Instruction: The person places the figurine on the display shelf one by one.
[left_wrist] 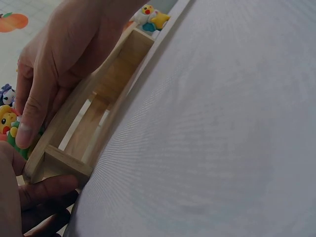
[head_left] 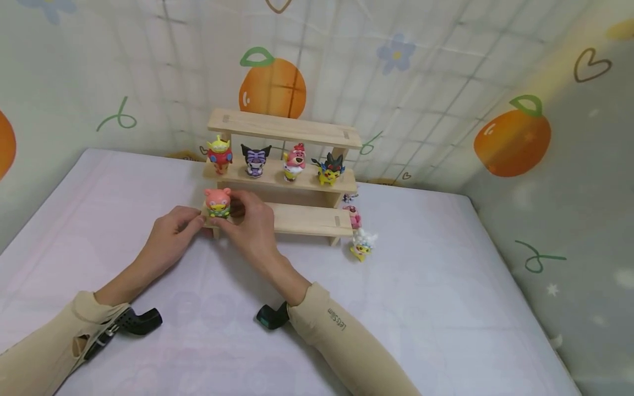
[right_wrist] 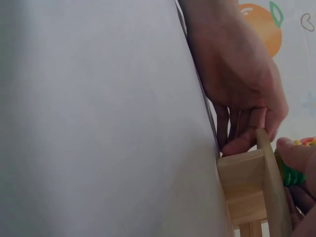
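Observation:
A pink-headed figurine (head_left: 218,202) with a yellow face and green body stands at the left end of the lowest step of a wooden display shelf (head_left: 309,218). My right hand (head_left: 255,223) pinches it between thumb and fingers from its right side. At that same end, my left hand (head_left: 170,234) grips the edge of the step. The right wrist view shows the left thumb on the board's end and the other left fingers (right_wrist: 239,143) curled in below it, beside the end support. Part of the figurine's green body (right_wrist: 291,173) shows behind the right thumb.
On the middle step stand a green-headed alien figurine (head_left: 219,155), a purple and black one (head_left: 255,161), a pink bear (head_left: 295,163) and a yellow one with dark spikes (head_left: 329,170). Right of the shelf are a white-haired figurine (head_left: 363,245), a pink one (head_left: 354,216) and a small one (head_left: 349,197).

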Action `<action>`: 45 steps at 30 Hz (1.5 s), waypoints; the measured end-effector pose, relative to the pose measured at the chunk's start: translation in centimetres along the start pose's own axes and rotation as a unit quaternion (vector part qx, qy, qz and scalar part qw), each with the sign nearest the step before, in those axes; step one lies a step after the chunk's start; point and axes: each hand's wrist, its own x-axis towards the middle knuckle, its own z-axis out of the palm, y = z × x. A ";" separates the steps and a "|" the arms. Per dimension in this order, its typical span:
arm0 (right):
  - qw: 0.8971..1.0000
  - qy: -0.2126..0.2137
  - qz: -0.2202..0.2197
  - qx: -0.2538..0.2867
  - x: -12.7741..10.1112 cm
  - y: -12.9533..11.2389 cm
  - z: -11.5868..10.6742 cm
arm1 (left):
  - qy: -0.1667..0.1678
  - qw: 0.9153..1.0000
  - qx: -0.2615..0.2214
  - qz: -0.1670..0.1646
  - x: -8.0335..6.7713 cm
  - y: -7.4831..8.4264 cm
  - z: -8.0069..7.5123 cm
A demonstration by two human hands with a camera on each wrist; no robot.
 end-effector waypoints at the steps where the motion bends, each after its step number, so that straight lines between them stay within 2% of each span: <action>1: 1.000 -0.001 -0.001 -0.001 0.0 0.0 0.0 | 0.000 1.000 -0.001 0.001 0.0 0.0 0.0; 9: 1.000 -0.006 -0.002 0.001 -0.1 -0.1 -0.1 | 0.003 1.000 0.000 0.010 -0.1 -0.1 0.1; 22: 1.000 -0.015 0.005 0.011 0.0 0.1 -0.3 | 0.002 1.000 0.000 0.005 -0.2 0.2 -0.1; 27: 0.999 -0.035 0.008 0.010 -0.1 0.1 -0.7 | 0.004 1.000 0.000 0.006 -0.1 0.2 -0.1; 35: 0.997 -0.056 0.022 0.046 -1.3 0.7 -3.2 | -0.002 1.000 -0.004 -0.007 -0.3 0.3 0.0; 41: 0.997 -0.040 0.017 0.061 -2.2 2.3 -5.5 | -0.010 1.000 0.001 -0.010 -0.3 0.1 0.0; 45: 0.999 -0.017 0.008 0.051 -2.8 3.5 -7.4 | -0.006 1.000 0.004 -0.010 -0.1 0.2 0.1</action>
